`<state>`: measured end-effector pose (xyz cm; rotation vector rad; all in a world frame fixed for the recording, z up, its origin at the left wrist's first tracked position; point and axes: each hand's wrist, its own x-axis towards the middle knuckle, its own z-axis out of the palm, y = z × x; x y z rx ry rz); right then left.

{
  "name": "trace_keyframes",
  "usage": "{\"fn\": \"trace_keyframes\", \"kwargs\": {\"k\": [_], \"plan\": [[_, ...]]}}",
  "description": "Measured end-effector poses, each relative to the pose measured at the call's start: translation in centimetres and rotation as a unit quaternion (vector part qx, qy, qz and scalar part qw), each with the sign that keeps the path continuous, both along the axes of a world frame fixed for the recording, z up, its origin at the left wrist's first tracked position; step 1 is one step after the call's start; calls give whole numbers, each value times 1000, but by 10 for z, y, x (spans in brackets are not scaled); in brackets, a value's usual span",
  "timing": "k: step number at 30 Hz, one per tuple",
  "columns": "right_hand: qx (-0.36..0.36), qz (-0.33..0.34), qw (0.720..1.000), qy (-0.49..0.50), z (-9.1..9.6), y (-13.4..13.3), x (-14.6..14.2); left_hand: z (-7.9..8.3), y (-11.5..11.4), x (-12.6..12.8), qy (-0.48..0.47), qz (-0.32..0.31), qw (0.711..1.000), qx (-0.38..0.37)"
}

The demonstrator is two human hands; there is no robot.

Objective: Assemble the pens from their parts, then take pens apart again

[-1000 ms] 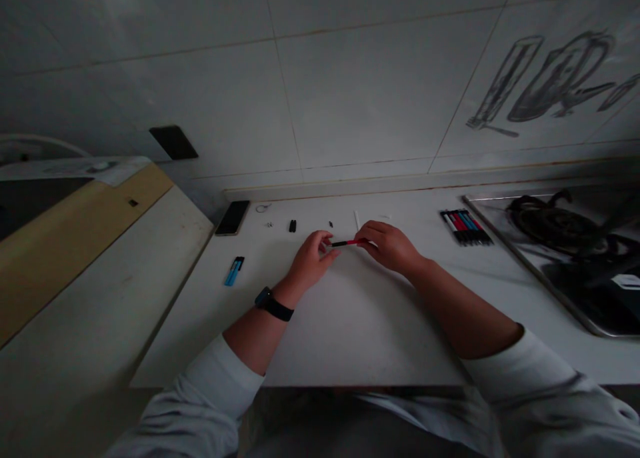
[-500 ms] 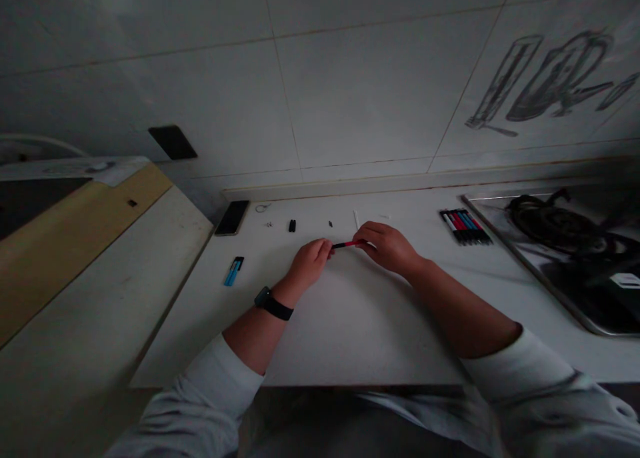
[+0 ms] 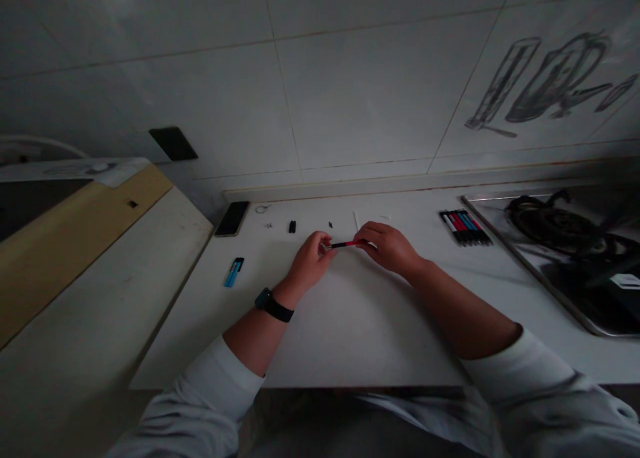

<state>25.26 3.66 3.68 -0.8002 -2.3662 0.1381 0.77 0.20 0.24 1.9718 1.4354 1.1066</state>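
A red and black pen (image 3: 345, 244) is held level above the white counter (image 3: 350, 311), between both my hands. My right hand (image 3: 387, 246) grips its red end with curled fingers. My left hand (image 3: 311, 261), with a black watch on the wrist, pinches the dark tip end. Small loose pen parts lie just beyond: a black cap (image 3: 292, 226), a tiny dark piece (image 3: 331, 224) and a thin white tube (image 3: 357, 219).
A row of several coloured pens (image 3: 466, 227) lies at the right, beside a gas stove (image 3: 570, 251). A blue lighter (image 3: 233, 271) and a dark phone (image 3: 233, 218) lie at the left. A lower yellow-edged surface (image 3: 75, 245) adjoins the counter. A tiled wall rises behind.
My left hand's fingers have shifted a little at the pen's tip, closing in half a second ago and easing back now. The pen and my right hand stay in place.
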Motion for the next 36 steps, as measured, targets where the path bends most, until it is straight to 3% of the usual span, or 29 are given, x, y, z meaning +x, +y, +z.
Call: {"fn": "trace_keyframes", "kwargs": {"k": [7,22,27,31,36], "plan": [[-1,13,1000,-4,-1,1,0,5,-2,0,36,-12,997,-70],[-66,-28,997,-1,-1,3,2,7,-1,-1,19,4,1000,-20],[-46,-22,998,36,-2,4,3,5,-1,-1,-9,3,1000,-4],[-29,-17,999,38,-1,3,3,4,0,-2,20,-17,999,-35],[-68,-16,997,38,2,2,3,8,0,-3,47,-13,999,-25]]}}
